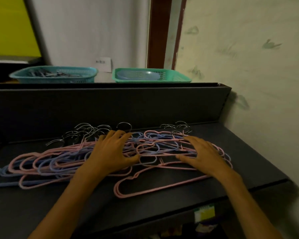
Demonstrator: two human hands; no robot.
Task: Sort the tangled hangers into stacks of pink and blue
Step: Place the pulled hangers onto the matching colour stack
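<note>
The mixed pile of pink and blue hangers (72, 159) is being pressed by the left hand (110, 152) and the right hand (202, 156). The fingers are being held apart and flat, with nothing being gripped

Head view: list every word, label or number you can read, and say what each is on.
White paper note on the wall between the two baskets: a short dark line of print, too blurred to read.
Yellow and white label under the table's front edge: too blurred to read.
Nothing else bears text.

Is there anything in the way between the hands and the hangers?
No. Both the left hand and the right hand already rest with spread fingers right on the tangled hangers on the dark table. Nothing lies between them.
</note>
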